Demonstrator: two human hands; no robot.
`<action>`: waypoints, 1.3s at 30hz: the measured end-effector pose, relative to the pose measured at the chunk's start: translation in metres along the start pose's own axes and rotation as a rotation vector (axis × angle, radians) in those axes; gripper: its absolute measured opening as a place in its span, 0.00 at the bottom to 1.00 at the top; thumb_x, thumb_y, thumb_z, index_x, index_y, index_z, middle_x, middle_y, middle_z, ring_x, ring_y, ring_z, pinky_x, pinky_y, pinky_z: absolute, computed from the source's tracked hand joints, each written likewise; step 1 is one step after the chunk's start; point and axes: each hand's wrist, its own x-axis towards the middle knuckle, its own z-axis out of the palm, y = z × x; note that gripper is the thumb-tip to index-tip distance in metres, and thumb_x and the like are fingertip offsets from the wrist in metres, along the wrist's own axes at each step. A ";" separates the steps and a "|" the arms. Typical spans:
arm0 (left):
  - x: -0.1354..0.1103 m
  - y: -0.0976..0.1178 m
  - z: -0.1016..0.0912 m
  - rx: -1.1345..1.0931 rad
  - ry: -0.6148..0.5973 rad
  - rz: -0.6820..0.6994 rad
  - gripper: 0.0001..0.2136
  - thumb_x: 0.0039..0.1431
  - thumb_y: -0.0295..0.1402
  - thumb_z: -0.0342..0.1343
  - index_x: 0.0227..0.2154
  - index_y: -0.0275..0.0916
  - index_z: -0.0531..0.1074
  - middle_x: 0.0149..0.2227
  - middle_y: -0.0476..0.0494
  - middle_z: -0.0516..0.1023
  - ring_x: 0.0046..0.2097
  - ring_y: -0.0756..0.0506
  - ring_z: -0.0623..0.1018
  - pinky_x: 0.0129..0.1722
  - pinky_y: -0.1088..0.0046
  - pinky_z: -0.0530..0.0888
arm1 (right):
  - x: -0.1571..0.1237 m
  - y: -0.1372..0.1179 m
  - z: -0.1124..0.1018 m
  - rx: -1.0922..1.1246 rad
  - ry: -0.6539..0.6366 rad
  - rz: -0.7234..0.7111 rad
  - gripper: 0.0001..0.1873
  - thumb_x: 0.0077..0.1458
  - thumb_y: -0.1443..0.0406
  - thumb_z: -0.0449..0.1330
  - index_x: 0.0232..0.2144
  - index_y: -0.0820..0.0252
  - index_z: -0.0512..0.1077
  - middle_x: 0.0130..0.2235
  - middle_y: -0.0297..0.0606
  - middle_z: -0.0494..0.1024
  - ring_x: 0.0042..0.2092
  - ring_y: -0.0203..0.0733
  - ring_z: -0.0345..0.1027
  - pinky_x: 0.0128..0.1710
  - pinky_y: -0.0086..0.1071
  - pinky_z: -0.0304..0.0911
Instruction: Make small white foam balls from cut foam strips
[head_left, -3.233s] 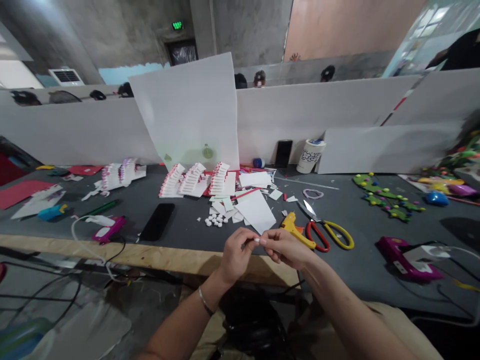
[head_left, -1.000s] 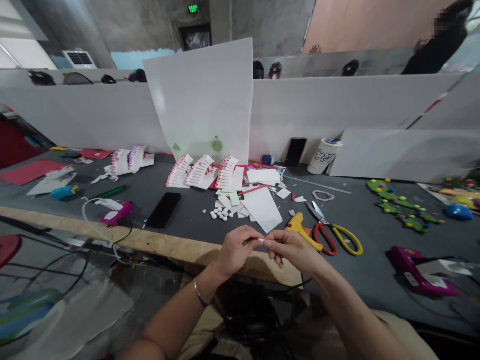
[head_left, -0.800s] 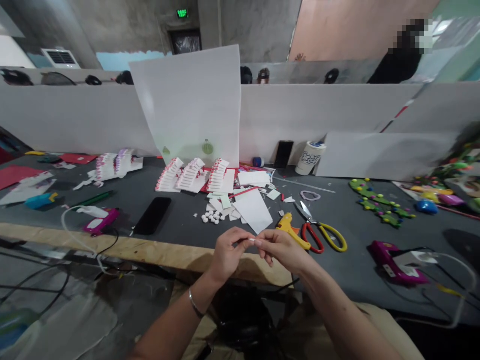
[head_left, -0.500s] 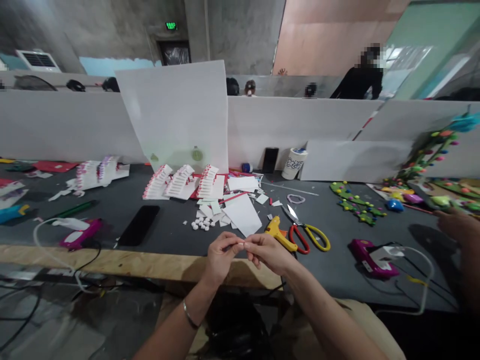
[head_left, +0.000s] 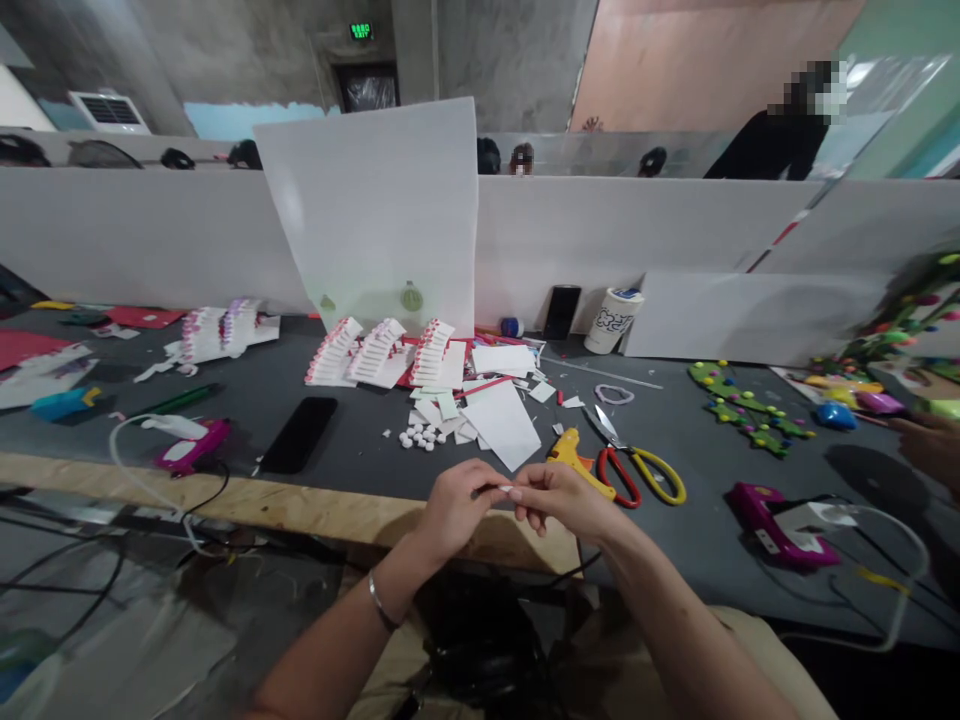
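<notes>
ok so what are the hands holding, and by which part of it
A tiny white piece, too small to identify, pinched near its middle or ends (cannot tell which) between the fingertips of the left hand and the right hand.

Person's own body, at the near edge of the scene: a bare left forearm (head_left: 322,650) leads to the left hand (head_left: 455,510), and a bare right forearm (head_left: 675,620) to the right hand (head_left: 562,498). A thin silver-coloured bangle (head_left: 380,603) circles the left wrist. Beige trousers (head_left: 757,640) cover the lap.
</notes>
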 end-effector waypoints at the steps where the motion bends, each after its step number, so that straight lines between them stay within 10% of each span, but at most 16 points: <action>1: 0.000 -0.001 0.001 -0.046 0.026 -0.026 0.05 0.57 0.33 0.59 0.31 0.39 0.79 0.31 0.44 0.79 0.33 0.48 0.77 0.35 0.74 0.73 | 0.000 -0.001 0.000 0.010 -0.010 -0.008 0.20 0.43 0.51 0.68 0.22 0.64 0.72 0.21 0.33 0.76 0.19 0.28 0.63 0.19 0.23 0.61; 11: -0.002 -0.009 0.019 -0.329 0.231 -0.114 0.06 0.50 0.37 0.65 0.28 0.40 0.81 0.30 0.44 0.78 0.33 0.48 0.75 0.32 0.75 0.72 | -0.002 -0.004 -0.001 0.092 -0.012 0.009 0.20 0.44 0.51 0.68 0.26 0.65 0.74 0.22 0.33 0.76 0.18 0.27 0.63 0.18 0.22 0.60; 31: -0.001 -0.005 0.034 -1.022 0.151 -0.642 0.17 0.36 0.41 0.72 0.28 0.34 0.80 0.24 0.47 0.76 0.25 0.55 0.66 0.27 0.77 0.63 | -0.003 -0.004 0.001 -0.012 0.085 -0.083 0.22 0.46 0.48 0.65 0.23 0.62 0.70 0.22 0.31 0.73 0.19 0.28 0.63 0.18 0.23 0.61; 39: -0.003 -0.008 0.045 -0.700 0.348 -0.374 0.11 0.45 0.40 0.67 0.28 0.37 0.80 0.30 0.46 0.76 0.35 0.48 0.73 0.38 0.72 0.71 | -0.001 0.001 0.003 0.087 0.126 -0.033 0.21 0.44 0.49 0.67 0.24 0.63 0.72 0.20 0.30 0.73 0.18 0.28 0.62 0.16 0.23 0.60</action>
